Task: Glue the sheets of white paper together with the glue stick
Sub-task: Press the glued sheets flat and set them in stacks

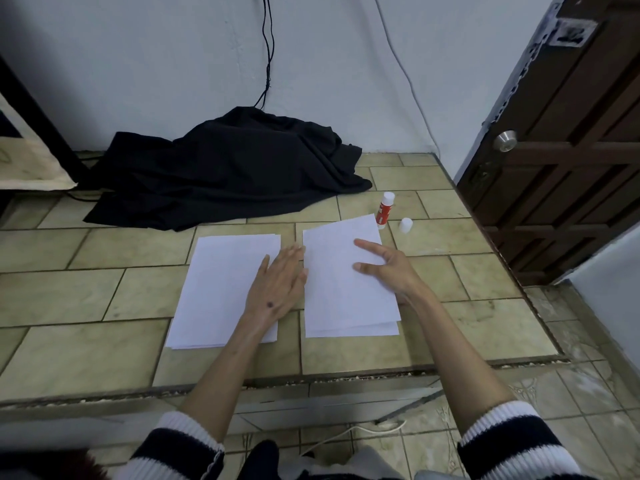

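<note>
Two stacks of white paper lie side by side on the tiled table. My left hand (278, 284) rests flat, fingers straight, on the right part of the left stack (214, 289), its fingertips at the gap between the stacks. The right stack (341, 299) has its top sheet turned slightly askew over the one beneath. My right hand (388, 268) is over that stack's right side with fingers spread and straight. A red and white glue stick (385, 210) stands uncapped just beyond the right stack's far corner. Its white cap (405, 225) stands beside it.
A crumpled black cloth (228, 168) covers the back of the tiled table (86, 355). The table's right edge runs close to a dark wooden door (568, 143). A black cable (266, 50) hangs down the wall behind.
</note>
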